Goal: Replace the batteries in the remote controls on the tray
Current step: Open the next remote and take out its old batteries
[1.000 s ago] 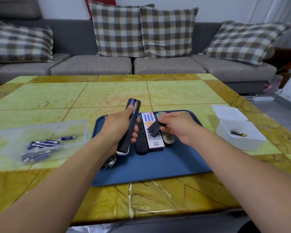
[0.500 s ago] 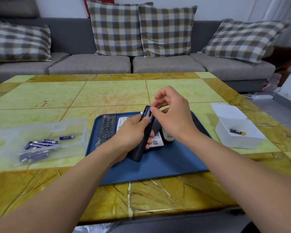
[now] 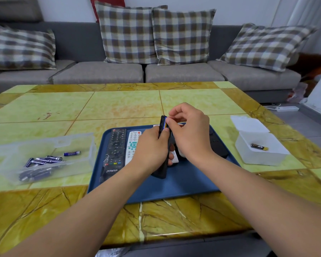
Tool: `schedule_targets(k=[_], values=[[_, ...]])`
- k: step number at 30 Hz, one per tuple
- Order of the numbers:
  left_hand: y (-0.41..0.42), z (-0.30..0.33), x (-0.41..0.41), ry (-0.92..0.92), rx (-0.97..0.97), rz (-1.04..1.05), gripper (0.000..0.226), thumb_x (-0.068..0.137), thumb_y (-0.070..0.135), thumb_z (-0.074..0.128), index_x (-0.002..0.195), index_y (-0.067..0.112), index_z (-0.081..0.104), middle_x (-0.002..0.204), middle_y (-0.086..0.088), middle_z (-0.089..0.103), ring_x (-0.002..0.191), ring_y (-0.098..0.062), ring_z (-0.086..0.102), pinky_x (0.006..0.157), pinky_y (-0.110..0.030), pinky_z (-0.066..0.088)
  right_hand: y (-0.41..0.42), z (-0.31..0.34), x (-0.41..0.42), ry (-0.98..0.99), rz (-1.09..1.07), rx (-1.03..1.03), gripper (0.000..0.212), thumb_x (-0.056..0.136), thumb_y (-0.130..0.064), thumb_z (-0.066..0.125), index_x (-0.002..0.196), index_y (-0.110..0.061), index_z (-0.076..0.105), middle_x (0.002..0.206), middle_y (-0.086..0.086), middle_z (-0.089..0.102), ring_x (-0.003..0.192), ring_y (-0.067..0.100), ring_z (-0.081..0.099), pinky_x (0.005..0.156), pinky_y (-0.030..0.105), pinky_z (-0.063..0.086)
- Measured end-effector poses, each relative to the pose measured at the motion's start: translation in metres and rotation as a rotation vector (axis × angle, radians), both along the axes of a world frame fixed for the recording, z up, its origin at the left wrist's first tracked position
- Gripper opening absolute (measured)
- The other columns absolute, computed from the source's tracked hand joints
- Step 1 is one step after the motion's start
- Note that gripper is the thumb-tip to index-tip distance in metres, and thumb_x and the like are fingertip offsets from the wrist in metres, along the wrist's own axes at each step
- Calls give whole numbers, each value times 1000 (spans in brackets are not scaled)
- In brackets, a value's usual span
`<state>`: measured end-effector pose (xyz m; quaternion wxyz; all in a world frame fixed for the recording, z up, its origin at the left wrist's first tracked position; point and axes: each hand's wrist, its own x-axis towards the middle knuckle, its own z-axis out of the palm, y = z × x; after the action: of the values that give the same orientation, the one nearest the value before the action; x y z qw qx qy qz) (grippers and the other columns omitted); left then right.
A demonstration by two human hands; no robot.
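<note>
Black remote [image 3: 162,164], upright over the blue tray [image 3: 183,184], is gripped by the left hand [image 3: 152,147]; right hand [image 3: 190,134] fingers pinch a battery [image 3: 165,123] at its top. Early going, I judge: one spent cell [image 3: 259,146] in the tub at 3 o'clock, fresh ones [image 3: 44,160] at 9 o'clock, other remotes waiting.

Two hands work over one blue tray [image 3: 174,190]. Left of the left hand [image 3: 150,147] lie two remotes, one black [image 3: 116,145] and one white [image 3: 132,145]; that hand holds a third [image 3: 162,158]. One battery [image 3: 259,147] lies in a white box [image 3: 261,156] right of the right hand [image 3: 190,134]. Four checked cushions line the sofa.
</note>
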<state>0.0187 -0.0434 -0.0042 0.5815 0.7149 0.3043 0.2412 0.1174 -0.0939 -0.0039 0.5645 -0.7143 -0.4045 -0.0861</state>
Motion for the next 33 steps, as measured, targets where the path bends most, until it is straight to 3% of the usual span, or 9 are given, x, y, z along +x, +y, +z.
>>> schedule_targets(k=[7, 13, 33], values=[[9, -1, -2, 92, 178, -47, 36, 107, 27, 39, 91, -1, 54, 68, -8, 63, 43, -20, 57, 44, -34, 53, 5, -1, 2, 59, 9, -4, 11, 82, -6, 73, 79, -14, 67, 73, -9, 67, 69, 4, 62, 64, 9, 46], [10, -4, -2, 94, 110, -59, 33, 107, 28, 40, 87, 5, 52, 66, -10, 60, 41, -18, 52, 41, -27, 46, 10, -2, 7, 137, 51, -49, 12, 84, -6, 70, 80, -15, 65, 73, -4, 66, 63, 4, 57, 58, 8, 41], [13, -6, 4, 125, 134, -84, 32, 107, 27, 40, 84, 8, 50, 69, -12, 61, 42, -17, 52, 42, -28, 47, 10, -7, 13, 177, 109, -70, 16, 91, -2, 60, 87, -17, 65, 75, -2, 62, 62, -1, 51, 57, 8, 41]])
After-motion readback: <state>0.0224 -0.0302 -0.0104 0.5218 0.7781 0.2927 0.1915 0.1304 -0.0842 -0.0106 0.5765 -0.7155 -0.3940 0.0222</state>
